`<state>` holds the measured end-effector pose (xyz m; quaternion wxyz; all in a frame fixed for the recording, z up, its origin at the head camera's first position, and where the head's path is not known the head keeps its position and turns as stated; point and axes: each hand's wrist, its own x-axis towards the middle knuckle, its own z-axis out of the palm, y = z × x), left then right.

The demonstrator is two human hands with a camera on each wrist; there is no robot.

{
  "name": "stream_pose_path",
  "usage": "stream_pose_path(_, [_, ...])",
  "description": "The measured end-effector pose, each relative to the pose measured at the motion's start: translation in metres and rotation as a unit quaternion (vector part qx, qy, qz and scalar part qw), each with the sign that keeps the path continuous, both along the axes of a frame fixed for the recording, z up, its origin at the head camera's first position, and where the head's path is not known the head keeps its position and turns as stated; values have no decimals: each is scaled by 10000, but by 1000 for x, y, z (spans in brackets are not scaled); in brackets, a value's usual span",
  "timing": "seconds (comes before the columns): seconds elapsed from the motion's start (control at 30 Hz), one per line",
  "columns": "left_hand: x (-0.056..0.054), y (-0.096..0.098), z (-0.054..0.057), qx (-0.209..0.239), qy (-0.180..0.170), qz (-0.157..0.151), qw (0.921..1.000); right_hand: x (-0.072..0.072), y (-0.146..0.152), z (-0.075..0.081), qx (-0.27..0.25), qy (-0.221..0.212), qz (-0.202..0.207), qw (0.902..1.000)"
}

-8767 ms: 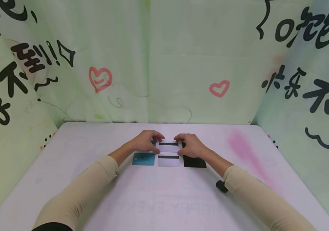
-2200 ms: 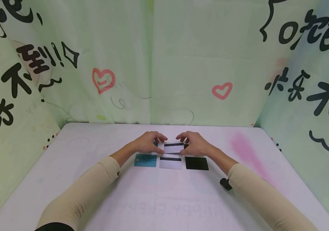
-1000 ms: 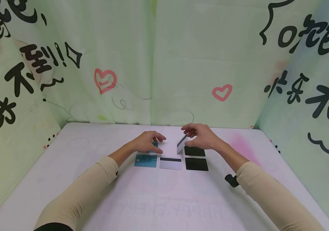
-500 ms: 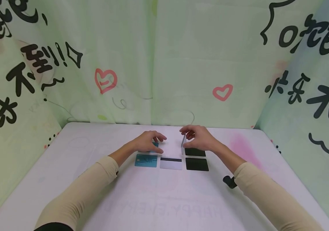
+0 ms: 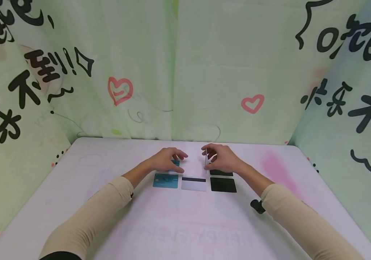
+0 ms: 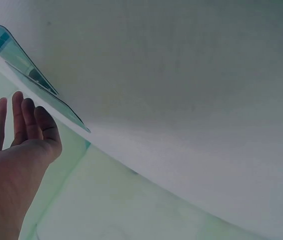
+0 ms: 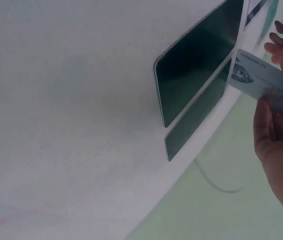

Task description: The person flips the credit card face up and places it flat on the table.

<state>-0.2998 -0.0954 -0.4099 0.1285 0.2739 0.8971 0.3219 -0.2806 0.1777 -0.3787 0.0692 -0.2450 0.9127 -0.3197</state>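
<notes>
My right hand (image 5: 222,158) pinches a card that stands upright, its thin edge toward the head camera. In the right wrist view the printed face of this pale card (image 7: 251,75) shows, with a picture and small lettering. My left hand (image 5: 167,159) hovers by the back blue card (image 5: 175,163), fingers loosely bent and holding nothing; it partly covers that card. In front lie another blue card (image 5: 165,181), a white card with a black stripe (image 5: 193,185) and a black card (image 5: 223,185). A second black card (image 5: 220,173) lies behind that one, partly hidden by my right hand.
The cards lie in rows on a pale table (image 5: 172,224) with faint printed lettering. A pink stain (image 5: 278,168) marks its right side. A light green curtain (image 5: 205,72) with drawn hearts hangs behind the far edge.
The striped card lay flat at the back middle between both hands. My right hand has raised it on edge, then shifted slightly lower and left over the last second. My left hand stays nearly still.
</notes>
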Motion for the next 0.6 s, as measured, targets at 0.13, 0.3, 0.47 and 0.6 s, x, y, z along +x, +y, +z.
stream_pose_path(0.13, [-1,-1,-1,6,11,2,10000,-2,0,-4,32,-24,37,10000])
stream_pose_path(0.3, [-2,-2,-3,54,-21,15,10000,-1,0,-8,171,-74,70,9998])
stream_pose_path(0.47, [-2,-2,-1,124,-16,1,9999,-1,0,-11,309,-99,60,9995])
stream_pose_path(0.6, [-2,-3,1,181,-34,21,9998,-3,0,-12,407,-76,69,9991])
